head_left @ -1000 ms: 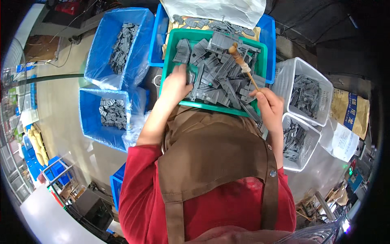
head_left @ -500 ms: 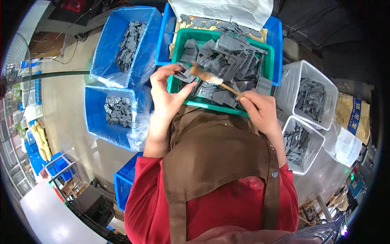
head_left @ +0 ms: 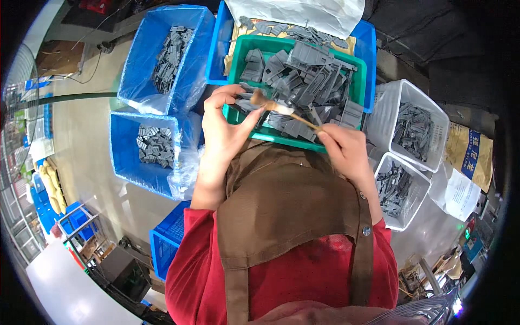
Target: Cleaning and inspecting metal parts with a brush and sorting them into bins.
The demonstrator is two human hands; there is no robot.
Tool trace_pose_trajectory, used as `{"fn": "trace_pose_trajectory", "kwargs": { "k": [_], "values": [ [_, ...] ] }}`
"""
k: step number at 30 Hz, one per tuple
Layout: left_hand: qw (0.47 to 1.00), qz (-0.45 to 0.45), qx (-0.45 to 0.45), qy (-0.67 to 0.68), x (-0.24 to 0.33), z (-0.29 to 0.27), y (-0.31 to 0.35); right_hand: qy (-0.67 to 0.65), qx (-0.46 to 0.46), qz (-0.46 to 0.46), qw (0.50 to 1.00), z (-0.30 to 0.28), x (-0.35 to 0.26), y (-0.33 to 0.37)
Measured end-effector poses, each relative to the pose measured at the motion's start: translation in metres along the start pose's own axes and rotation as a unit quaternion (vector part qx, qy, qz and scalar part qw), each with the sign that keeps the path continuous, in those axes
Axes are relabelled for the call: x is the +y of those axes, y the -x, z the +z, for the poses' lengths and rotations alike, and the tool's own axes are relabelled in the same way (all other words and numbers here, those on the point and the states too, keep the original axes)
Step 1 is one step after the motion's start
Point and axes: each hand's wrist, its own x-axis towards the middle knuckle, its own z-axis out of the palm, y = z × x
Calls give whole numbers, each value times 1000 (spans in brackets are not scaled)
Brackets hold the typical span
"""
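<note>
My left hand pinches a dark grey plastic part between thumb and fingers, over the near left corner of a green bin. In my right hand is the thin handle of a small hammer-like tool, with a white wrapped band and a brown head. Its head is at the held part; whether they touch I cannot tell. Below the tool, the bin is heaped with grey plastic parts of several flat, ribbed shapes.
Behind the green bin, a blue crate bears loose grey pieces and a white sheet. Two bag-lined blue bins of small grey pieces stand left, two white baskets right. An empty-looking blue basket is by my left elbow.
The held grey part has tilted slightly in my left hand, and the tool's head has shifted a little. Both hands keep their grips; the whole view has moved slightly.
</note>
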Motion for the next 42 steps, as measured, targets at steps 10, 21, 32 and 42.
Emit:
{"fn": "trace_pose_trajectory", "kwargs": {
  "k": [10, 21, 32, 42],
  "values": [
    [1000, 9, 3, 1, -6, -1, 2, 28, -43, 8, 999, 2, -2, 2],
    [997, 6, 8, -82, 0, 0, -3, 41, 2, 73, 997, 1, -1, 1],
    [998, -60, 3, -23, 6, 1, 1, 18, -34, 87, 995, 1, -2, 2],
    [918, -114, -156, 347, 12, -7, -11, -270, -72, 225, 934, -7, -14, -30]
  ]
}}
